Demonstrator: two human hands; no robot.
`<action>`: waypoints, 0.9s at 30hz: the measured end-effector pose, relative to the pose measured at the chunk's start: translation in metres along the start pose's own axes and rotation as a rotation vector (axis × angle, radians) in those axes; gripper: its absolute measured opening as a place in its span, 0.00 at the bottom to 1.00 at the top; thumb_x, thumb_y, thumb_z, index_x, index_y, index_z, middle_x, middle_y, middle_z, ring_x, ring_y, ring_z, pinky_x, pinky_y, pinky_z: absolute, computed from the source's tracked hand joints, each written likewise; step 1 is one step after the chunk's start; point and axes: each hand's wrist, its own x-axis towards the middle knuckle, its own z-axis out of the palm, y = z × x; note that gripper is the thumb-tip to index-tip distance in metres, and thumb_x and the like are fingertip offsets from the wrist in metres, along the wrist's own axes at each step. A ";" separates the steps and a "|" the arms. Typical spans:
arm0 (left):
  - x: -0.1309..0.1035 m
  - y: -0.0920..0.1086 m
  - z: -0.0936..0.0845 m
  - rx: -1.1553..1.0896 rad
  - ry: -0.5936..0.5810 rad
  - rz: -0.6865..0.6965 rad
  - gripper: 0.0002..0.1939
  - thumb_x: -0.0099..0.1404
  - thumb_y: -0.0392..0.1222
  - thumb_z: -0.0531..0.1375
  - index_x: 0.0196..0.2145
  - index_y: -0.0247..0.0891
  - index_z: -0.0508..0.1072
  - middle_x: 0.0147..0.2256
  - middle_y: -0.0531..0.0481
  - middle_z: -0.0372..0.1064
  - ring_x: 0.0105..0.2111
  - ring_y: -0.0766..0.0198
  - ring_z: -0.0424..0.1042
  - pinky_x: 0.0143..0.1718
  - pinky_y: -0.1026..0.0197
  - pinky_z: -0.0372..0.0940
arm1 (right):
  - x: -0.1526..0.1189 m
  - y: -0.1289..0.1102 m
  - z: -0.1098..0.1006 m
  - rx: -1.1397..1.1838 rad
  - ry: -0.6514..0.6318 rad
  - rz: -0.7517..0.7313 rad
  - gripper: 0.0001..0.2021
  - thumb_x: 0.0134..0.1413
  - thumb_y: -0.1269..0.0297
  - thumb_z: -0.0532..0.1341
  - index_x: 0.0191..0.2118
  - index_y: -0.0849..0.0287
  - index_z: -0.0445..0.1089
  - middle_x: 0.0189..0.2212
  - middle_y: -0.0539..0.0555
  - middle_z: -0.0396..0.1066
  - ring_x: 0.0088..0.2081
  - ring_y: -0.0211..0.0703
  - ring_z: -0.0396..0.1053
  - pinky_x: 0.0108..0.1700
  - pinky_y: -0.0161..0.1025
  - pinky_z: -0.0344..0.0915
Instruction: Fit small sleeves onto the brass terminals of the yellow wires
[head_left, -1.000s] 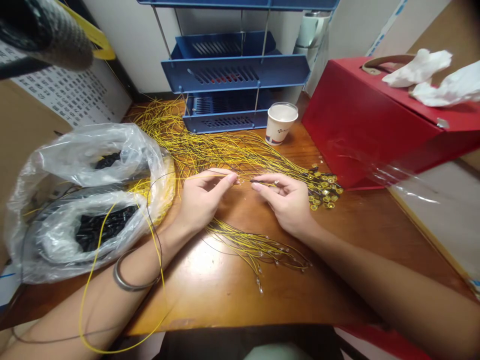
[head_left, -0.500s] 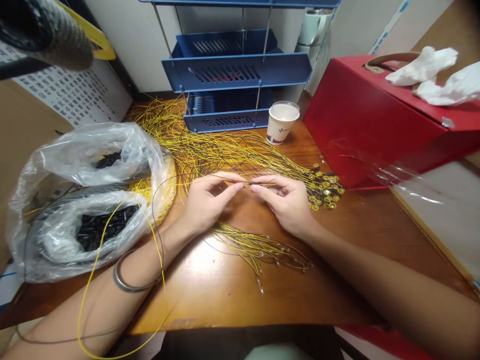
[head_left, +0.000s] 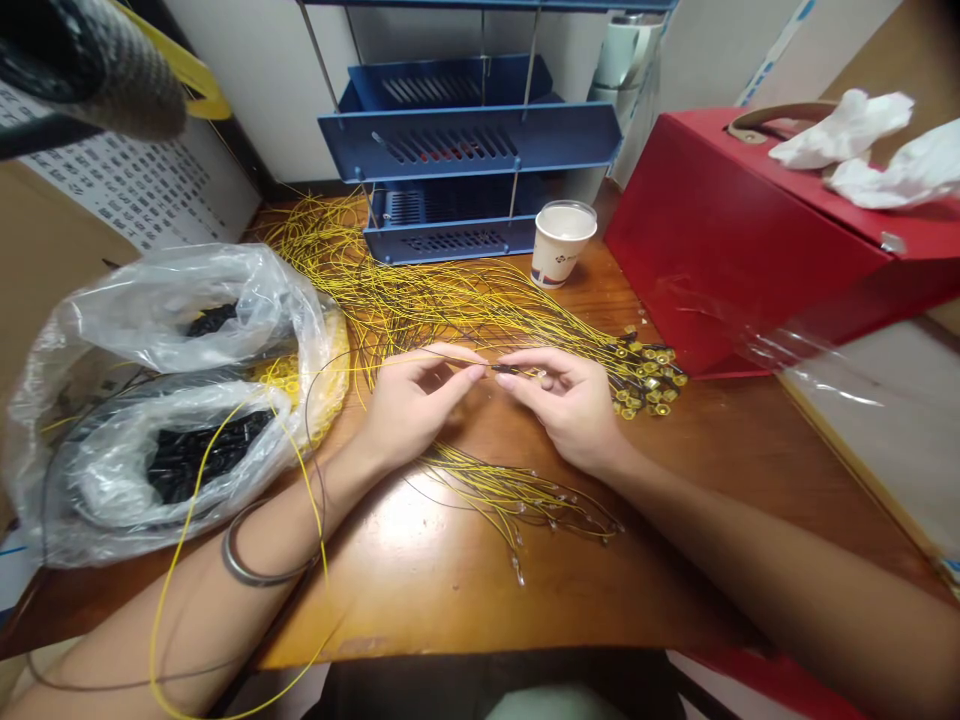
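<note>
Across the brown worktop (head_left: 712, 480), well left of the paper cup (head_left: 561, 250), I see a clear bag (head_left: 142, 290) of black pieces. On the cup's near side, the left hand (head_left: 412, 400) has fingers pinched on a thin wire (head_left: 490, 366); the right hand's (head_left: 574, 400) fingers clamp a small black part (head_left: 506, 369). Right of the cup stands a red box (head_left: 750, 240).

Bare L hand (head_left: 409, 405) & R hand (head_left: 576, 408), rnd silver-gry bangle (head_left: 253, 577), L forearm (head_left: 214, 615)
</note>
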 end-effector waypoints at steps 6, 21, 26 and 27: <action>-0.001 0.003 0.001 0.004 -0.012 -0.028 0.11 0.62 0.44 0.66 0.36 0.31 0.78 0.32 0.45 0.77 0.22 0.69 0.70 0.21 0.68 0.67 | 0.000 0.001 0.000 -0.027 -0.004 -0.015 0.08 0.48 0.63 0.69 0.36 0.59 0.80 0.33 0.55 0.79 0.31 0.39 0.71 0.28 0.35 0.64; -0.001 0.004 0.000 0.043 0.031 -0.008 0.09 0.62 0.44 0.64 0.32 0.34 0.77 0.26 0.49 0.74 0.22 0.68 0.69 0.22 0.67 0.64 | -0.001 0.001 -0.001 -0.074 -0.035 -0.034 0.07 0.49 0.63 0.70 0.37 0.56 0.80 0.36 0.55 0.80 0.36 0.43 0.74 0.29 0.36 0.67; -0.002 0.004 0.002 -0.076 0.011 -0.052 0.09 0.59 0.42 0.67 0.34 0.33 0.77 0.29 0.48 0.76 0.20 0.70 0.69 0.19 0.69 0.66 | -0.001 0.001 -0.001 -0.042 -0.027 -0.039 0.07 0.50 0.63 0.70 0.36 0.57 0.80 0.35 0.55 0.80 0.35 0.42 0.74 0.30 0.36 0.67; -0.002 0.004 0.002 -0.076 0.011 -0.053 0.09 0.59 0.42 0.68 0.34 0.33 0.78 0.30 0.48 0.76 0.20 0.70 0.69 0.19 0.69 0.66 | -0.001 0.000 -0.001 -0.039 -0.024 -0.038 0.07 0.50 0.63 0.70 0.36 0.57 0.80 0.35 0.55 0.80 0.35 0.42 0.74 0.30 0.36 0.67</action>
